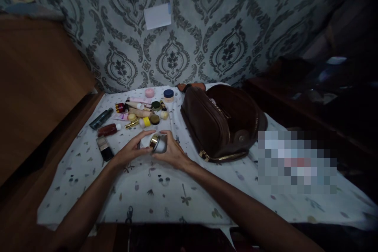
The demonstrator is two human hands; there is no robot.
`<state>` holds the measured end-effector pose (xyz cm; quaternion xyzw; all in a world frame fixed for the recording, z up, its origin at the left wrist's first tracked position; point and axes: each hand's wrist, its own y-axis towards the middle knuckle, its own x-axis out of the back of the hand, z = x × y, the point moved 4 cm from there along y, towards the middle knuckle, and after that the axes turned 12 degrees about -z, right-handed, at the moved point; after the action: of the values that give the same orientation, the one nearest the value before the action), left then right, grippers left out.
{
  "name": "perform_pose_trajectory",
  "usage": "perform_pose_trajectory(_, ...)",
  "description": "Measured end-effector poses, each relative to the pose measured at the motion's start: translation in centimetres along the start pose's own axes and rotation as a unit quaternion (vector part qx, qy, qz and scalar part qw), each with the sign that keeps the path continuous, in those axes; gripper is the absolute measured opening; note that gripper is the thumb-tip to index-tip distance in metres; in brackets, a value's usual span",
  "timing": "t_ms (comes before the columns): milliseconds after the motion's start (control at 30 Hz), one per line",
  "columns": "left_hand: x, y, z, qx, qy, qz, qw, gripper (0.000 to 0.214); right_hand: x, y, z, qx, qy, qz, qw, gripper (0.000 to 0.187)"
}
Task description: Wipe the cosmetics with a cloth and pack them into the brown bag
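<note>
Left hand [131, 150], right hand [175, 153] both wrapped round white jar [161, 147], gold band [154, 141] tilted. To do well: grip soft but snug, keep jar low over bench [141, 201].

Patterned wallpaper [172, 57]; white card [158, 16]
</note>
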<state>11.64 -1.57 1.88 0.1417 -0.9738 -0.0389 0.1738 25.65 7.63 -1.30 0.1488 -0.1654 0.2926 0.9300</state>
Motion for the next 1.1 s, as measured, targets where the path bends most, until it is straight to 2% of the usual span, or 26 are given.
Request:
perform_pose_trajectory(200, -0.1, 0.2, 0.8, 0.023, -0.007, -0.025, 0.999, 0.054, 0.3, -0.2, 0.5, 0.038, -0.049, 0.001, 0.998, 0.076)
perform_pose_trajectory(500, 0.0, 0.5, 1.4, 0.07, -0.061, -0.074, 0.993, 0.05, 0.2, 0.2, -0.2, 0.102, 0.02, -0.023, 0.994, 0.067)
perform_pose_trajectory(733, 0.1, 0.6, 2.0, 0.113, -0.126, -0.113, 0.979, 0.054, 0.1, 0.2, -0.4, 0.092, 0.063, -0.039, 0.993, 0.06)
perform_pose_trajectory(1000, -0.3, 0.7, 2.5, 0.137, -0.157, -0.119, 0.971, 0.059, 0.8, -0.1, 0.6, 0.133, 0.022, -0.062, 0.989, 0.055)
perform_pose_trajectory(1100, -0.3, 0.7, 2.7, 0.14, -0.161, -0.121, 0.969, 0.059, 0.9, 0.0, 0.7, 0.116, 0.037, -0.049, 0.991, 0.058)
